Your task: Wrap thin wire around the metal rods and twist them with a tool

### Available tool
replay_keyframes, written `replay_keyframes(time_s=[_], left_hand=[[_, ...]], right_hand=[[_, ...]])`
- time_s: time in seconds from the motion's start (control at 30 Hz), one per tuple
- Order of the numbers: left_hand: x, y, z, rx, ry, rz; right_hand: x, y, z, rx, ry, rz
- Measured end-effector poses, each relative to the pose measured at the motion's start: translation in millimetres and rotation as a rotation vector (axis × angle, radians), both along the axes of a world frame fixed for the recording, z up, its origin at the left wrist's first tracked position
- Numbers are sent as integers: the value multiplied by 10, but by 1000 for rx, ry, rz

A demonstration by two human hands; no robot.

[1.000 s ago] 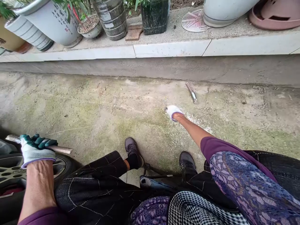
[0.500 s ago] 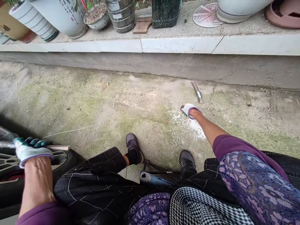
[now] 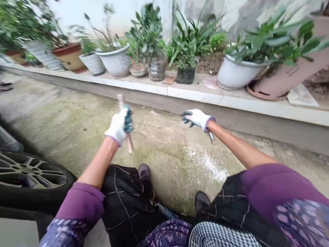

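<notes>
A person in purple sleeves is standing astride on a concrete floor point(image 3: 159, 140), and a patch of white powder point(image 3: 210, 166) is marking the ground ahead of the right foot. To the left of the powder and beyond it, the gloved left hand point(image 3: 118, 123) is raising a stick point(image 3: 130, 144), its grip clenching the middle. The stick's long axis is running nearly upright in view, its top leaning slightly left; motion blur is softening both ends. Just beyond the powder, the gloved right hand point(image 3: 195, 117) is hovering with its grip released, fingers loosely parted, nothing visible in them. Those fingers are pointing left, toward the held stick but well apart from it and roughly crosswise to its length. A shiny metal piece point(image 3: 211, 137) is lying just beyond the powder, showing under the right wrist, so the right hand is the nearer one. The arm is hiding the rest, so its full length cannot be told. Farther beyond the powder, a white-edged ledge point(image 3: 195, 97) is carrying potted plants.
</notes>
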State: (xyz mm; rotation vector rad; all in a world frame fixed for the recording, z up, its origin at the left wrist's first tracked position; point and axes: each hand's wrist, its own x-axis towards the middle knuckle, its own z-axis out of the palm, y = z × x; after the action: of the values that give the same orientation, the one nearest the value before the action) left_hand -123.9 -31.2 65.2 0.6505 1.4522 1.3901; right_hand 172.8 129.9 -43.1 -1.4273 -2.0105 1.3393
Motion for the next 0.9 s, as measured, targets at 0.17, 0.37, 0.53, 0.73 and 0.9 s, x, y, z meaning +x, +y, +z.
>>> replay_keyframes(time_s=[0.17,0.37,0.53,0.73,0.9], left_hand=[[898,80,-71,-23,3,-417],[1255,43,-203,-19,21,-618],[1014,52,-129,-22,143,-689],[924,204,-158,-54,301,-748],[1001,253,-232,-78,467,-744]], right_hand=[[-229,-735,424,-135,544,236],[-82,-1203,441,-202,387,306],[205,-1318,573,-44,313,207],[350,-1410,786,266,51,313],[423,-1490,830,612,-333,447]])
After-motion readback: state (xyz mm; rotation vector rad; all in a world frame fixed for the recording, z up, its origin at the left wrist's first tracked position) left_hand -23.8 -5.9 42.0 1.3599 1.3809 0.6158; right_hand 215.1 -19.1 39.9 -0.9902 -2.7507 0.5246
